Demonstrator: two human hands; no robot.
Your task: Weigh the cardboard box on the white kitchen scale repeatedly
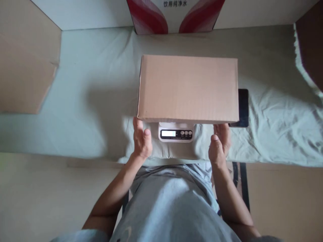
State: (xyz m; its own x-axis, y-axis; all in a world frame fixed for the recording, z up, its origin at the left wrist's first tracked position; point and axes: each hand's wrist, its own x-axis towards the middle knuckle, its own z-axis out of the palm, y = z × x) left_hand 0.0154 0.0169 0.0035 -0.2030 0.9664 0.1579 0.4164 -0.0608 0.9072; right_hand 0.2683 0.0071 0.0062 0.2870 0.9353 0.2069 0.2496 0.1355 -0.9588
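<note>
A plain closed cardboard box (188,88) is directly above a white kitchen scale (161,138), covering most of it. Only the scale's front edge, lit display and buttons show; whether the box rests on it is hidden. My left hand (142,139) is at the box's near left corner, fingers reaching beneath its edge and thumb apart. Near the right corner, my right hand (219,143) is placed the same way, palm turned inward. Both hands appear to hold the box from its sides or underside, though the fingertips are hidden.
A black phone-like slab (243,107) lies partly under the box's right side. Pale green cloth (101,134) covers the surface. A larger cardboard piece (27,67) stands at left, a white carton with red shapes (174,20) at the back, and a dark brown panel (310,43) at right.
</note>
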